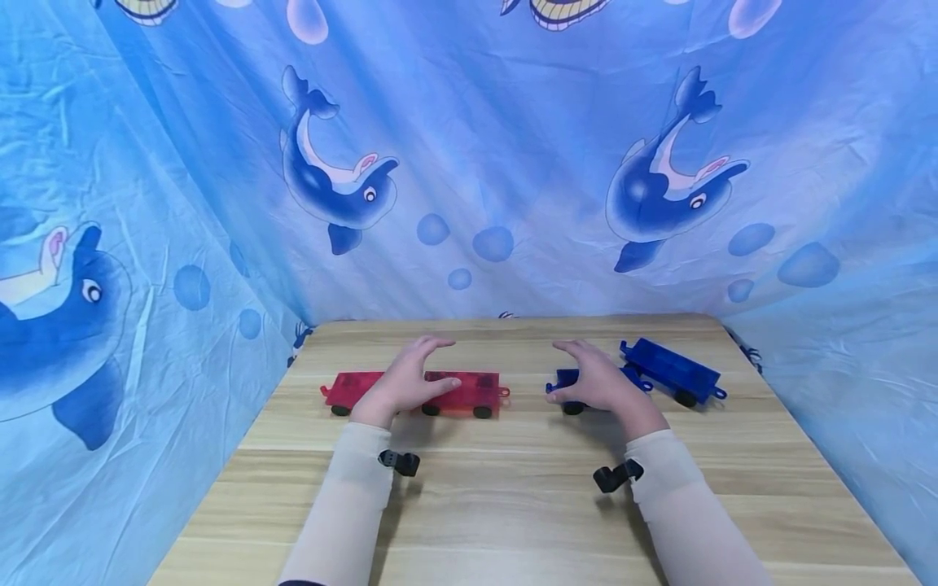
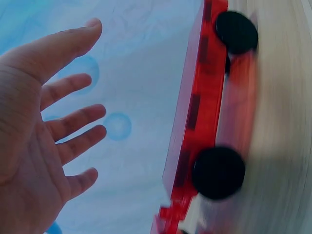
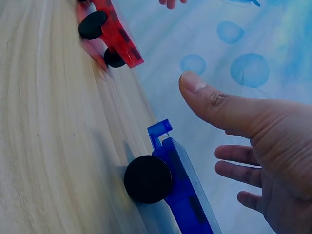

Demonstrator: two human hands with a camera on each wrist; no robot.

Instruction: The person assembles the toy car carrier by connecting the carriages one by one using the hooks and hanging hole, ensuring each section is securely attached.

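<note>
Red cars (image 1: 418, 391) sit in a row on the table (image 1: 513, 496) left of centre, two coupled, black wheels (image 2: 218, 172) down. Blue cars (image 1: 670, 370) lie right of centre, near one (image 1: 567, 382) under my right hand, far one angled toward the back edge. My left hand (image 1: 403, 378) hovers over the red pair, fingers (image 2: 73, 122) spread, gripping nothing. Right hand (image 1: 597, 378) hovers over the near blue car, fingers (image 3: 239, 168) loose and apart, thumb (image 3: 214, 105) out, no contact that I can see. Looks like the reach step, grasp not yet made. Next move needs both hands lowered and closed on the car sides. Dolphin cloth (image 1: 469, 163) behind.
</note>
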